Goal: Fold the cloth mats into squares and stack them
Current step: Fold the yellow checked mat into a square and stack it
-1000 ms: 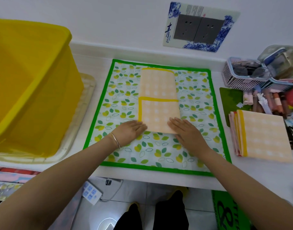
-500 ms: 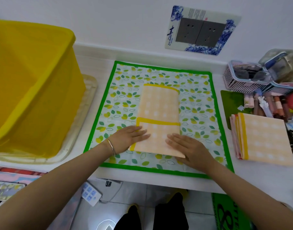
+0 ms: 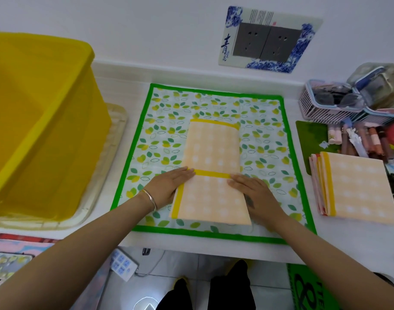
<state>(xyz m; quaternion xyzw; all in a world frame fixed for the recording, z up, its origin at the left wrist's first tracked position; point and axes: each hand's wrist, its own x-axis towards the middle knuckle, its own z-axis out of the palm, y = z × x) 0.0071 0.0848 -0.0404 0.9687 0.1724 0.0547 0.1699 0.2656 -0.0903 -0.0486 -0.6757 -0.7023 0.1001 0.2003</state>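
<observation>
An orange checked cloth mat (image 3: pixel 211 171) with yellow trim lies as a long folded strip on the green-edged leaf-print mat (image 3: pixel 265 139). Its near end is folded back over itself, with a yellow hem running across the strip. My left hand (image 3: pixel 169 186) lies flat on the strip's left edge, fingertips at the yellow hem. Flat on the right edge rests my right hand (image 3: pixel 254 191). A stack of folded mats (image 3: pixel 357 189) sits on the table to the right, an orange checked one on top.
A big yellow plastic bin (image 3: pixel 35 121) on a clear tray fills the left. A white basket (image 3: pixel 325 108) and a clutter of small tubes and bottles (image 3: pixel 366 139) crowd the back right. The table's front edge (image 3: pixel 214 249) is close below the mat. A wall socket plate (image 3: pixel 267 41) is behind.
Both hands have slid the folded strip towards me across the leaf-print mat, and they now sit at the yellow hem on its two edges.
</observation>
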